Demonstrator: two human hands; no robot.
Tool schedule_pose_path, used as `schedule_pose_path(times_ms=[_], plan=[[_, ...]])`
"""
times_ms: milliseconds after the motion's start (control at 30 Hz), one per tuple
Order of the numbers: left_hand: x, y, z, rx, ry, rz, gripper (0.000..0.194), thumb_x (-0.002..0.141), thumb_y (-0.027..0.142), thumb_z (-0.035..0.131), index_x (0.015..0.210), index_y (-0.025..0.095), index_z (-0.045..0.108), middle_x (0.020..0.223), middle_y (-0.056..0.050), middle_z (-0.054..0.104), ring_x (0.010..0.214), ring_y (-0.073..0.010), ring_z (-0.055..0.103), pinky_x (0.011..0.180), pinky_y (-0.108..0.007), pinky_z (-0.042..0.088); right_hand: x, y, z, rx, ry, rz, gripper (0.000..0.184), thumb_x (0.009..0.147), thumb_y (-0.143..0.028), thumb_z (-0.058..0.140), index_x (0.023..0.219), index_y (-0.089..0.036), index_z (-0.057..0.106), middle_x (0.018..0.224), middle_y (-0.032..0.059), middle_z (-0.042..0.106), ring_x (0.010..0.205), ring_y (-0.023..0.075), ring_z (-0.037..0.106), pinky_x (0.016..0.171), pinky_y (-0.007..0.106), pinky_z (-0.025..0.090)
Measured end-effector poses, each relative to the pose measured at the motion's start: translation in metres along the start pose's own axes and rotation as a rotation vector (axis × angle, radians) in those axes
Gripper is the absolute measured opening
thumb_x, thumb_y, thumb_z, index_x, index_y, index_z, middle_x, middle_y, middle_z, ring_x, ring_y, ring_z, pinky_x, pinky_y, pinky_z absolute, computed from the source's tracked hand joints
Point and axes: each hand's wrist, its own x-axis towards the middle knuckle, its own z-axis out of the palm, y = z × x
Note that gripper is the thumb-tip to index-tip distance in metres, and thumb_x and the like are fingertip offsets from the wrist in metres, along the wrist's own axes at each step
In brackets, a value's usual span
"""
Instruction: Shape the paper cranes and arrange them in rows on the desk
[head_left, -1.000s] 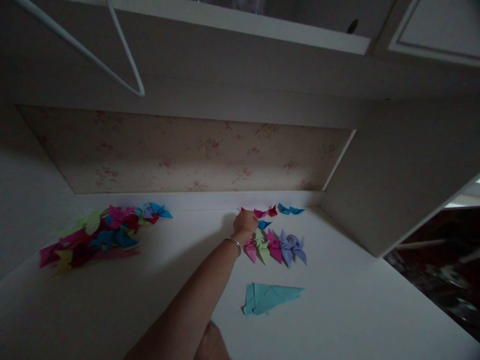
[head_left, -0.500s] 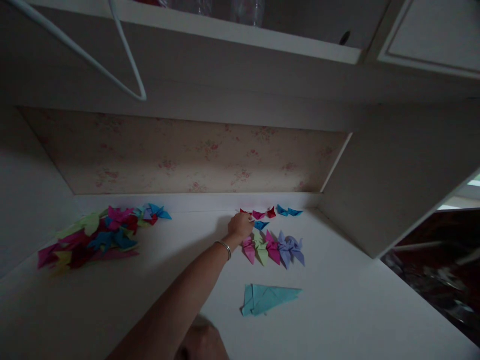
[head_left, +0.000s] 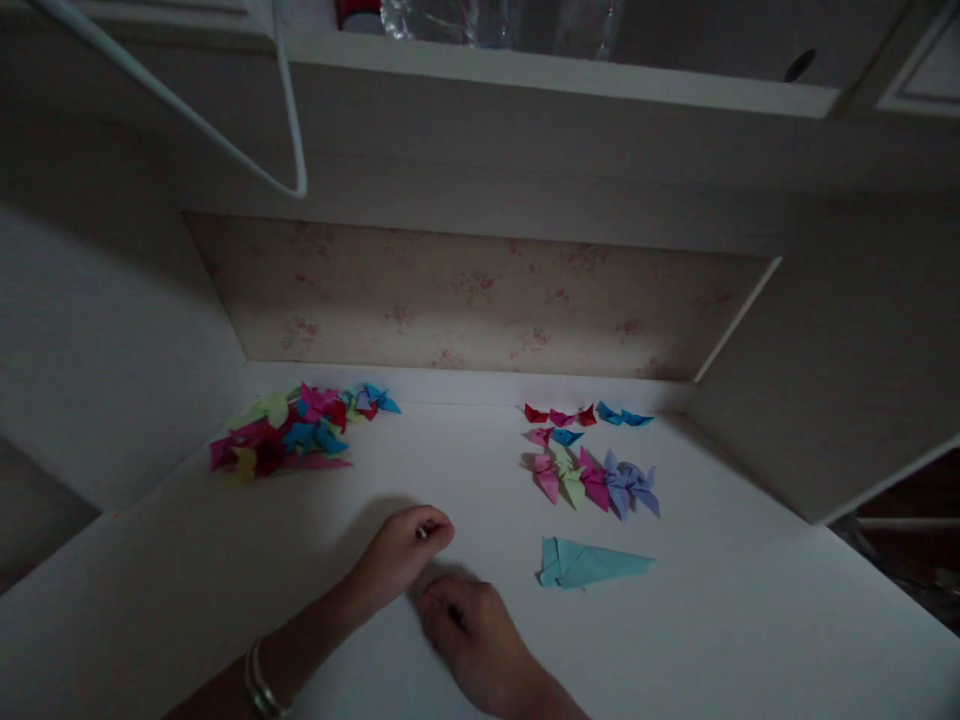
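My left hand (head_left: 401, 552), with bangles on the wrist, rests on the white desk (head_left: 735, 620) in a loose fist, thumb against forefinger; what it holds, if anything, is hidden. My right hand (head_left: 469, 628) lies just in front of it, fingers curled down on the desk. To the right lies a light blue folded paper (head_left: 589, 563). Behind that stand a front row of folded paper pieces (head_left: 596, 482), a small pink and blue pair (head_left: 553, 437), and a back row of red and blue pieces (head_left: 581, 415). A heap of coloured folded pieces (head_left: 289, 440) sits at the far left.
A white wire hanger (head_left: 289, 150) hangs at the upper left. A shelf (head_left: 555, 75) with clear bottles runs overhead. A floral back panel (head_left: 465, 300) closes the desk's rear, and a cabinet side (head_left: 832, 380) stands at the right.
My left hand has drawn back from the back row of pieces to the near middle of the desk. My right hand has come further into view. The view has shifted.
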Motion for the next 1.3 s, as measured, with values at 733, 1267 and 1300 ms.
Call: schedule_pose_path(times_ms=[733,1267,1300], plan=[[-0.059,-0.023,-0.010,-0.081,-0.021,0.066,0.023,0.086,0.031,0.047,0.079,0.019,0.065,0.075,-0.003,0.066,0.072,-0.0172,0.058,0.066,-0.024,0.042,0.002,-0.018,-0.001,0.125,-0.008,0.069,0.030,0.092,-0.036,0.042,0.092,-0.020,0.068,0.084,0.0025,0.069,0.077,0.0168,0.062,0.072,0.025,0.046],[-0.057,-0.025,-0.010,-0.121,0.045,0.042,0.024,0.082,0.033,0.049,0.076,0.017,0.066,0.074,-0.003,0.066,0.071,-0.0164,0.057,0.065,-0.023,0.042,-0.004,-0.021,0.000,0.033,-0.008,0.048,0.035,0.095,-0.036,0.038,0.087,-0.018,0.067,0.079,0.0017,0.067,0.073,0.0151,0.061,0.069,0.024,0.043],[-0.057,-0.025,-0.010,-0.122,0.046,0.043,0.024,0.082,0.033,0.049,0.077,0.017,0.066,0.075,-0.003,0.066,0.071,-0.0165,0.057,0.066,-0.022,0.042,-0.005,-0.022,0.000,0.032,-0.012,0.042,0.034,0.095,-0.035,0.039,0.087,-0.018,0.066,0.079,0.0015,0.067,0.073,0.0149,0.061,0.069,0.023,0.043]])
